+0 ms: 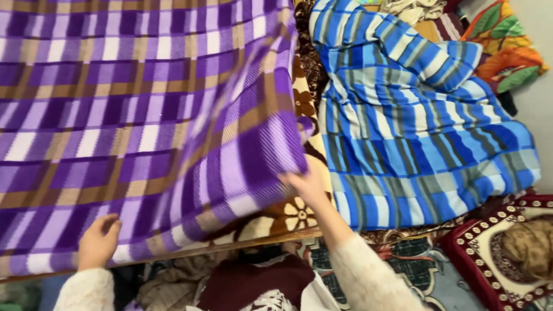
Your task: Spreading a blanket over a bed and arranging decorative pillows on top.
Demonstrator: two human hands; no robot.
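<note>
Across the head view, a purple, white and tan checked woven blanket [132,115] is seen spread over most of a bed, with its right edge lifted into a fold. That raised edge is grasped by the right hand [305,184], the fingers closed on the cloth just where it hangs above a brown floral underlay [296,216]. The left hand [99,241] is laid on the blanket's near edge, by the wooden bed rail [242,243]; whether cloth is pinched beneath it or merely pressed flat cannot be told. Both wrists are covered by fuzzy cream sleeves. To the right, a blue, white and grey striped blanket [415,126] lies rumpled, touching the underlay and well apart from both hands. A red patterned rug [478,253] is visible on the floor below. Judged from this 1 view, the purple blanket is largely laid out but not settled: the right side is lifted and creased, and the blue blanket is untouched.
</note>
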